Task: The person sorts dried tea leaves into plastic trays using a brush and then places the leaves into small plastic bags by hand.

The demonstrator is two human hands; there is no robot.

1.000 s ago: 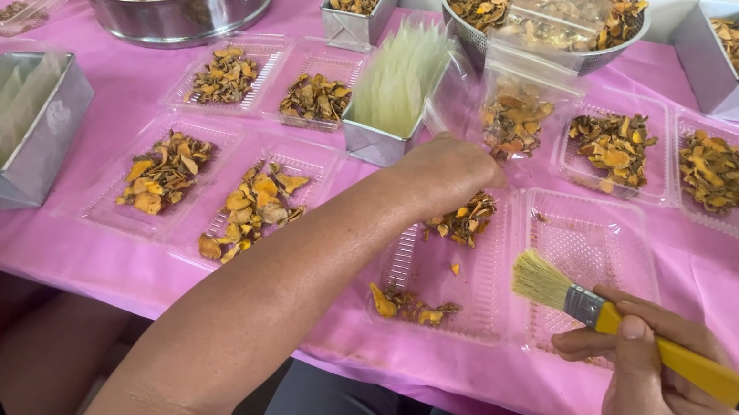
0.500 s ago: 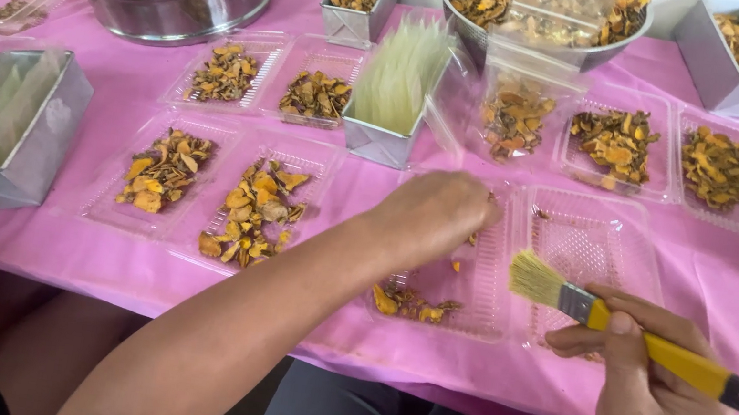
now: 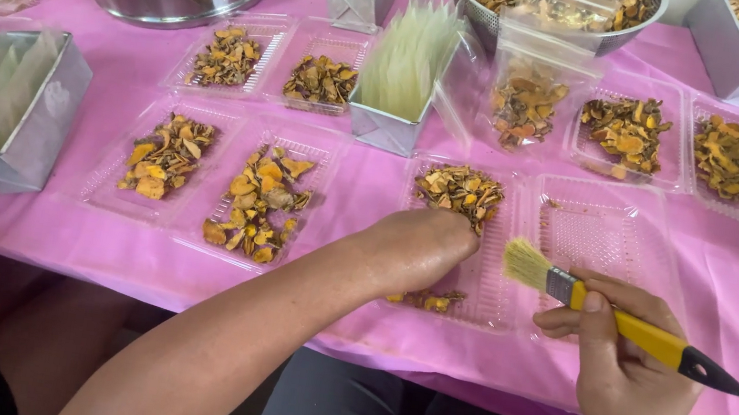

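Left hand [image 3: 417,248] has slid down the tray [image 3: 484,281], curled shut over the near chips [image 3: 424,297]. Right hand [image 3: 626,369] grips the brush [image 3: 610,314] alongside. Filling step; brushing likely follows.

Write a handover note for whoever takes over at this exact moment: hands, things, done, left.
Left hand: curled, knuckles down in the clear plastic tray of dried orange-brown slices; whether it grips any cannot be told.
Right hand: grip shut on the yellow-handled flat brush, bristles at that tray's right edge.
Done: several trays hold slices.
Left: the clear tray beside it holds only crumbs.
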